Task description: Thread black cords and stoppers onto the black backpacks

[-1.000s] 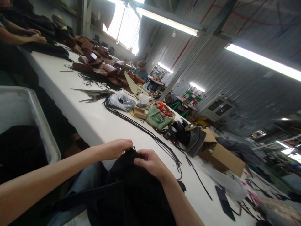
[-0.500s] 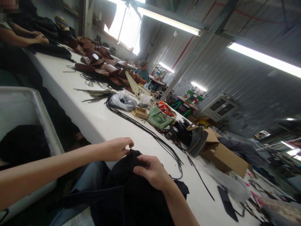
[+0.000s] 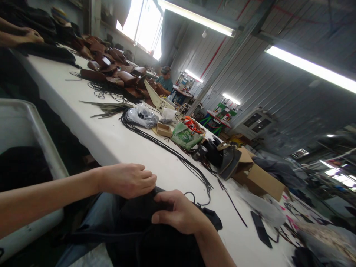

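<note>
**Both hands on the black fabric piece at the near edge of the long bench**

A long white table point(image 3: 111, 141) runs down a metal-walled workshop lit by strip lights, with a window glaring at the far end. Along it lie a heap of brown leather pieces point(image 3: 111, 68), a bundle of black cords point(image 3: 167, 152) trailing toward the near edge, a clear plastic bag point(image 3: 143, 115), a small cardboard tray point(image 3: 163, 129), a green packet point(image 3: 185, 136) and a cardboard box point(image 3: 260, 180). A grey bin point(image 3: 36, 137) stands at the left. Another person's hand point(image 3: 29, 36) rests on dark material at the far left, and a seated worker point(image 3: 166, 78) is busy in the background.

The black fabric piece point(image 3: 155, 233) sits at the table's near edge, spilling onto the lap. The left hand point(image 3: 128, 180) lies curled on its upper fold, fingers closed down over the cloth. The right hand point(image 3: 180, 213) grips the same fold just beside it, thumb pinching along the edge.

To my eye the work is in feeding or seating something at that fold; it would go best with the hands close together, the cloth kept taut between them, and the loose cord end point(image 3: 191, 194) held clear of the fingers.

The green packet carries print, but it is too small to read; I can make out no brand or label anywhere.
</note>
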